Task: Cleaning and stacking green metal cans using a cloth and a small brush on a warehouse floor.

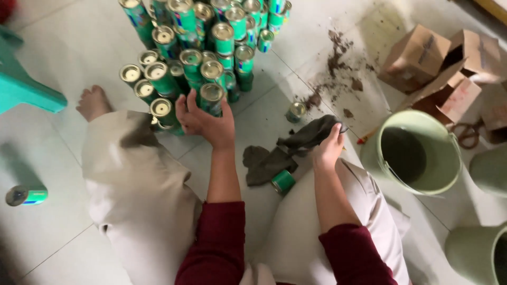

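My left hand (203, 120) is wrapped around a green can (211, 98) with a gold lid, at the near edge of a stack of several like green cans (203, 39) on the pale tiled floor. Over to the right, my right hand (328, 149) grips a dark grey rag (288, 150) that lies crumpled on the floor between my knees. Another green can (283, 181) lies on its side under the rag's near edge. A single can (296, 112) stands apart just beyond the rag.
A pale green bucket (417, 153) stands at the right, with two more green tubs (478, 253) near it. Cardboard boxes (438, 66) sit at the back right, beside scattered dirt (335, 63). A teal stool (24, 87) is at the left, and a loose can (26, 196) below it.
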